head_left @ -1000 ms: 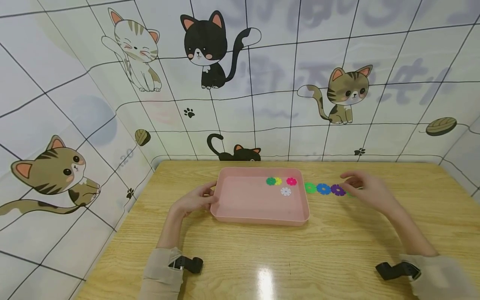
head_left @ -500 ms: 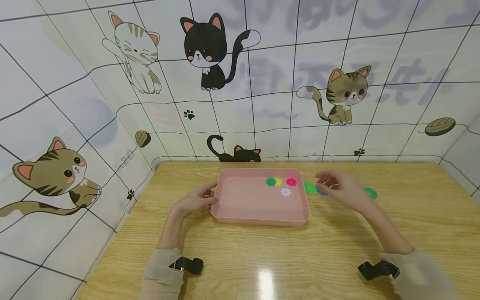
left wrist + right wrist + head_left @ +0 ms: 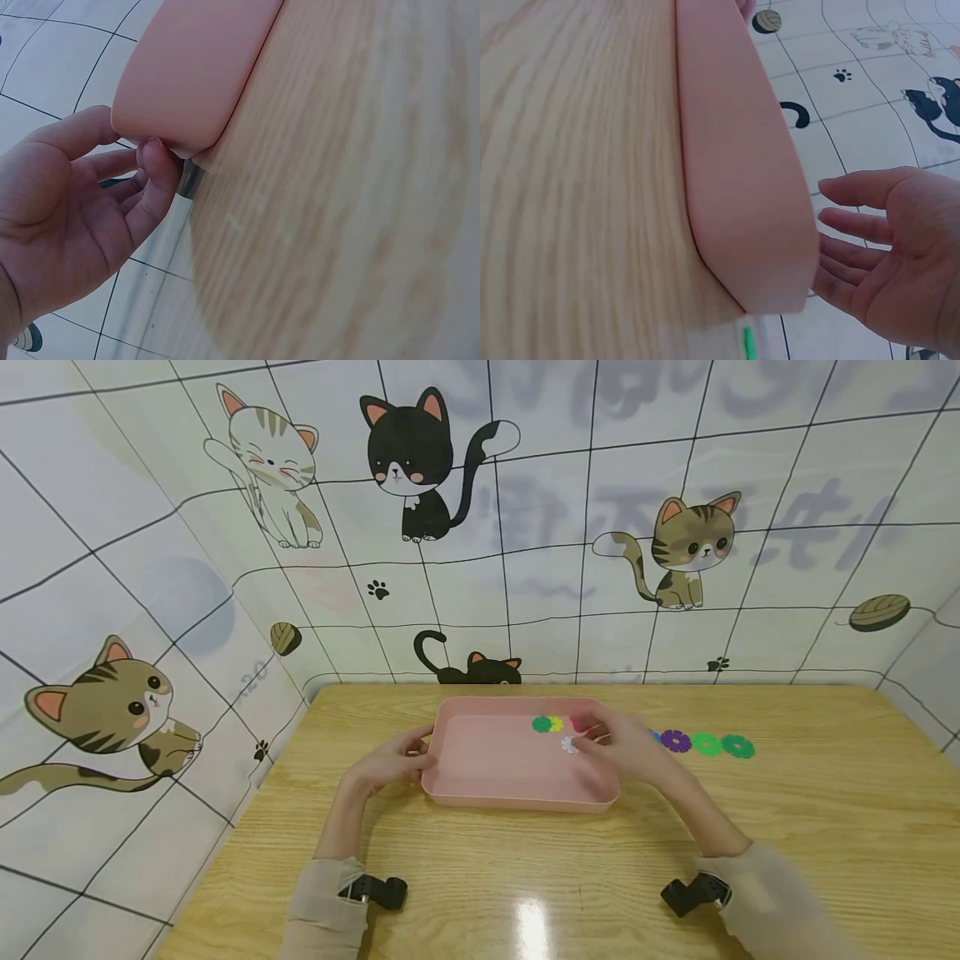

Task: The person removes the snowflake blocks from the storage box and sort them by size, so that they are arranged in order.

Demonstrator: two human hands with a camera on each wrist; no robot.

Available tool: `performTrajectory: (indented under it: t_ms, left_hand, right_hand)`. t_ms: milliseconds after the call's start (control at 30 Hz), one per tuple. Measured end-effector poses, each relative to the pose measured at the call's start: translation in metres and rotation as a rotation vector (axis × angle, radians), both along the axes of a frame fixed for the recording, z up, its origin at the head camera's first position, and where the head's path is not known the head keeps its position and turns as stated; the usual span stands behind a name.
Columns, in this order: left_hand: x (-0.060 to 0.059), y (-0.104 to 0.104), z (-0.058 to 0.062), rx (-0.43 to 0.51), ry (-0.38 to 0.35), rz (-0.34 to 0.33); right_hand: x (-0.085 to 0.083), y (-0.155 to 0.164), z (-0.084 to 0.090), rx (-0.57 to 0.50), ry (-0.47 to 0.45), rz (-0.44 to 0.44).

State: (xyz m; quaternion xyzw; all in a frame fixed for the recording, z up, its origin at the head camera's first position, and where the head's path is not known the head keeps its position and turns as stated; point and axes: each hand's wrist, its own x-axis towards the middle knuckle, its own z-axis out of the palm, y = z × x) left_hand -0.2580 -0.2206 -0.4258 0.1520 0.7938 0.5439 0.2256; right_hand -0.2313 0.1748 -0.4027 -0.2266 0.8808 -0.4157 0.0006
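Note:
A shallow pink tray [image 3: 487, 760] stands on the table, its left edge gripped by my left hand [image 3: 388, 765], whose thumb and fingers curl at the corner in the left wrist view. Over the tray's right end hovers my right hand [image 3: 630, 747], fingers spread and nothing visible between them in the right wrist view. Its fingertips are near a partly hidden pink snowflake disc [image 3: 575, 725] and a white snowflake disc [image 3: 568, 744]. Farther left in the tray lie a green disc [image 3: 542, 724] and a yellow disc [image 3: 557, 724], overlapping.
Right of the tray, a row of snowflake discs lies on the wooden table [image 3: 480, 860]: a partly hidden blue disc [image 3: 656, 737], a purple disc [image 3: 676, 741], a light green disc [image 3: 707, 744] and a dark green disc [image 3: 738, 747]. A cat-patterned wall [image 3: 547, 610] rises behind.
My right hand has moved left from the row of discs to above the tray's right end, uncovering the purple and green discs. The left hand and tray have stayed put.

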Motion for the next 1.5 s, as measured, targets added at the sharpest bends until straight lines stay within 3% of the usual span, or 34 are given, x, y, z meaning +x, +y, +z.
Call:
performTrajectory:
  t_ms: [167,433,800,1100,1500]
  left_hand:
    - [-0.001,0.001,-0.001,0.001,0.003,-0.004]
    - [0.000,0.003,0.000,0.014,-0.009,-0.009]
    - [-0.002,0.001,-0.003,0.019,-0.014,-0.008]
    - [-0.002,0.000,-0.004,0.015,-0.013,-0.006]
    - [-0.002,-0.001,-0.003,0.016,-0.007,-0.011]
  right_hand:
    - [-0.002,-0.017,-0.006,0.030,-0.042,0.013]
    - [-0.010,-0.034,-0.017,0.133,-0.010,-0.050]
    - [-0.017,-0.042,-0.025,0.073,-0.031,-0.053]
    - [-0.016,-0.046,-0.025,0.103,-0.105,-0.093]
    - [-0.017,-0.046,-0.028,0.139,-0.080,-0.071]
